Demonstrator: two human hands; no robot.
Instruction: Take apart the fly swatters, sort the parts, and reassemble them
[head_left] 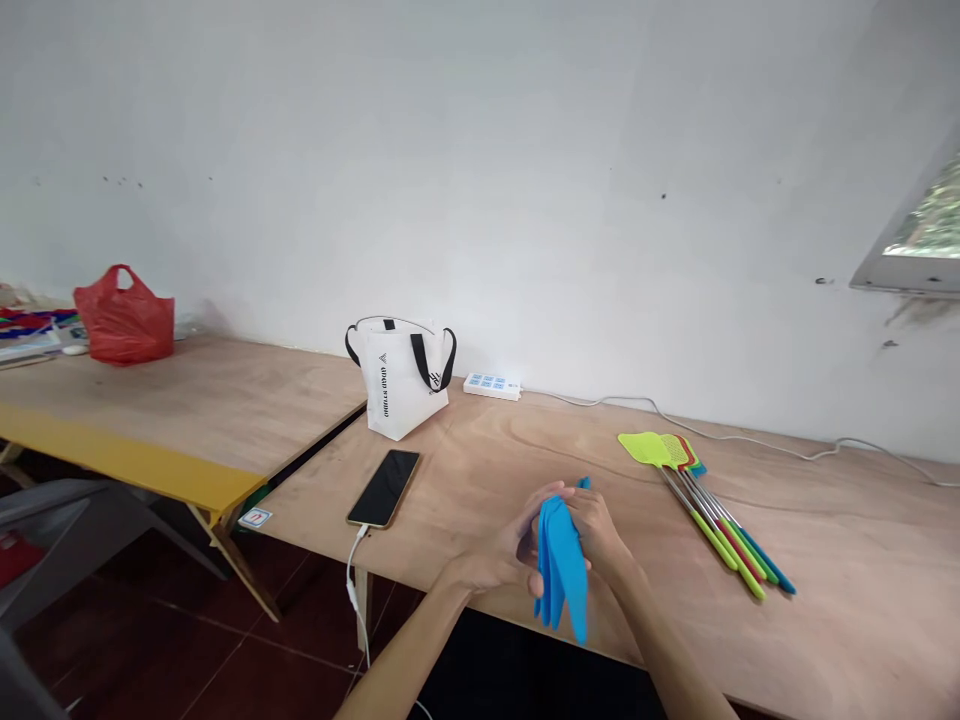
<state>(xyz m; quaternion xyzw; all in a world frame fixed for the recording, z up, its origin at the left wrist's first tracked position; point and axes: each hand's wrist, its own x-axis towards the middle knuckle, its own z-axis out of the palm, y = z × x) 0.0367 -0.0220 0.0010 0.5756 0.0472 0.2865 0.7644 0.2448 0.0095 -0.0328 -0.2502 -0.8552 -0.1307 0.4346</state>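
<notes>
A bright blue folded cloth-like piece (564,570) hangs in several pointed layers between my hands, over the table's front edge. My left hand (510,552) is curled around its left side, with the thumb low and the fingers at its top. On the other side, my right hand (594,525) closes on its upper part, and a small blue tip shows above the knuckles. Its exact kind is not clear, and my fingers hide part of it.
Several fly swatters (716,520) lie fanned on the wooden table (540,440) to the right. Leftward are a phone (384,488) on a white cable (352,590), a white bag (405,385) and a power strip (492,386). A red plastic bag (127,320) stands on another table.
</notes>
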